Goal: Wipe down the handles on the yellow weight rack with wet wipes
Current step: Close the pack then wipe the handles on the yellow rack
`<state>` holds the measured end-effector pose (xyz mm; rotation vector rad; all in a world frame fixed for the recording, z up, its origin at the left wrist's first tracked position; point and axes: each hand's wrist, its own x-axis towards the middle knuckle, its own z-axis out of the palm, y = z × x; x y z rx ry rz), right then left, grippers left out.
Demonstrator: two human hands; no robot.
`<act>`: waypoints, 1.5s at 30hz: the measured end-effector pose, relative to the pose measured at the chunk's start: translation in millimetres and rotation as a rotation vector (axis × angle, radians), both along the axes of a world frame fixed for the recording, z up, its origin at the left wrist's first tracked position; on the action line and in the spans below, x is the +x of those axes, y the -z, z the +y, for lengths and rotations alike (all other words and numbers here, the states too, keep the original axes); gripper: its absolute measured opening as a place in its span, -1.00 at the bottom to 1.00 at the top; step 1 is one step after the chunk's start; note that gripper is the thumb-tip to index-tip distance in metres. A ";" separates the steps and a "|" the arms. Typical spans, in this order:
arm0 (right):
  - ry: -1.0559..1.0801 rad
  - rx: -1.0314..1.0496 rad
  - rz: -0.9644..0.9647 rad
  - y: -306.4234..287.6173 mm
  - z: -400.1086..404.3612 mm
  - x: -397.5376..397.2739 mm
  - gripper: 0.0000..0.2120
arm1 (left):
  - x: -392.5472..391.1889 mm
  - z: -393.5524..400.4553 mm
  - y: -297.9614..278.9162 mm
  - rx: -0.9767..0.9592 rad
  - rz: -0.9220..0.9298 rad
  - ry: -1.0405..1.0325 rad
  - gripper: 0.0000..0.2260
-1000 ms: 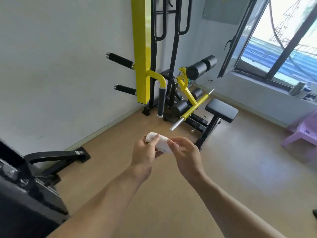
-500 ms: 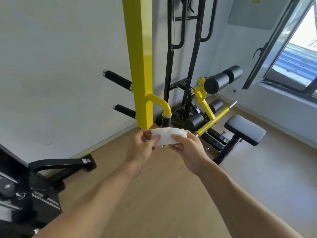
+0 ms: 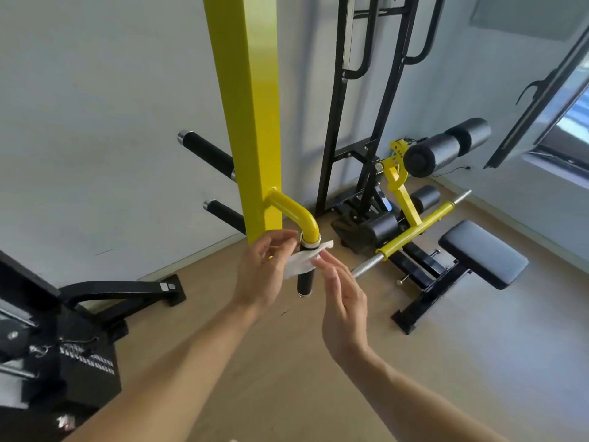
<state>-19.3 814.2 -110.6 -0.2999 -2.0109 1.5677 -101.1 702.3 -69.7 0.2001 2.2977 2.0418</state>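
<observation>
Far left, near edge: black machine base (image 3: 47, 362), blurred, with a curved black floor foot (image 3: 121, 290) reaching toward the wall. Two black horizontal pegs stick out left of the yellow weight rack post (image 3: 251, 106): upper peg (image 3: 207, 153), lower peg (image 3: 224, 212).

From the post's lower end a yellow tube (image 3: 294, 212) bends right and down into a hanging black handle (image 3: 305, 282) with a metal collar at its top.

My left hand (image 3: 264, 275) is just left of that handle, fingers loosely curled, pinching the wet wipe (image 3: 301, 263) at its left side. The wipe lies across the upper part of the handle, one corner poking out right below the collar.

My right hand (image 3: 342, 301) is near and right of the handle, fingers straight and spread, fingertips at the wipe's right edge; whether they touch it I cannot tell. It grips nothing.

Right, farther: black frame uprights (image 3: 338, 122), foam rollers (image 3: 446, 148), a yellow-sleeved bar (image 3: 414, 232), a padded black bench seat (image 3: 483, 253) on the wood floor (image 3: 478, 362). Window frame (image 3: 541, 100) at far right.
</observation>
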 end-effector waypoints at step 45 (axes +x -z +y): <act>0.060 0.327 -0.214 15.9 15.6 -74.5 -0.84 | -40.0 26.9 -64.1 0.025 -0.324 0.116 -0.37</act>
